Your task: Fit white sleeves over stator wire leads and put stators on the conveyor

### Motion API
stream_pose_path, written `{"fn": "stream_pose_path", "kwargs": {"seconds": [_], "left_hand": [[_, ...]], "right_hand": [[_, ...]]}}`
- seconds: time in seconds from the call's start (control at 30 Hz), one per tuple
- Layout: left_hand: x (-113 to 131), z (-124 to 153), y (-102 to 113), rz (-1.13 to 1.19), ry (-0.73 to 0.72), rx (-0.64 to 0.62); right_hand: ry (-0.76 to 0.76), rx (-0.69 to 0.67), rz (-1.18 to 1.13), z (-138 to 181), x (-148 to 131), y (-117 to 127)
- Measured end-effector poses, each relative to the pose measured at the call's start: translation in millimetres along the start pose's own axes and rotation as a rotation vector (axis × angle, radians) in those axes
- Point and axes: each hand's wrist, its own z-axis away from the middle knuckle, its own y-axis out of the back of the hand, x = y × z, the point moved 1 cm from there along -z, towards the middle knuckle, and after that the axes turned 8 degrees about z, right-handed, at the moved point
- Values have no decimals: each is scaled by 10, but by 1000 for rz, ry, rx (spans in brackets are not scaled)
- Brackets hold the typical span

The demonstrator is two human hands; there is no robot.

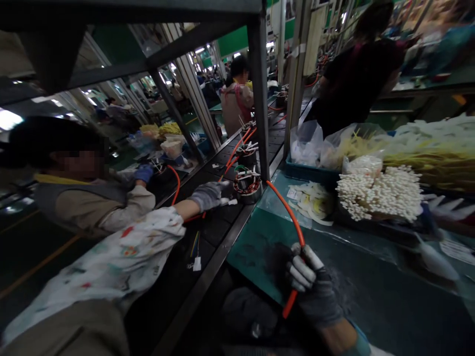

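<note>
My right hand [309, 277], in a grey glove with white fingertips, is closed around an orange tube [293, 215]. The tube curves up and away from my fist toward a stator with copper windings [248, 187], and its lower end sticks out below. My left hand [211, 195], in a grey glove, reaches over the dark conveyor with its fingers stretched out beside that stator. A small white connector [232, 201] is by those fingertips; whether they touch it I cannot tell. Another stator [245, 155] stands farther along the conveyor.
A steel frame post [258, 99] rises beside the stator. Coloured wires with a white connector [196, 263] lie on the conveyor [218, 227]. The green bench [252, 242] carries a bundle of white sticks [378, 193] and yellowish sheets [313, 200]. A co-worker [89, 198] works at left; others are beyond.
</note>
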Motion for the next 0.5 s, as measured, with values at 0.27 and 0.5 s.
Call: {"fn": "stream_pose_path", "kwargs": {"seconds": [0.27, 0.5], "left_hand": [[569, -334, -604, -6, -97, -42], [725, 58, -553, 152, -141, -135]], "right_hand": [[-8, -4, -1, -78, 155, 24], [21, -33, 157, 197, 35, -137]]}}
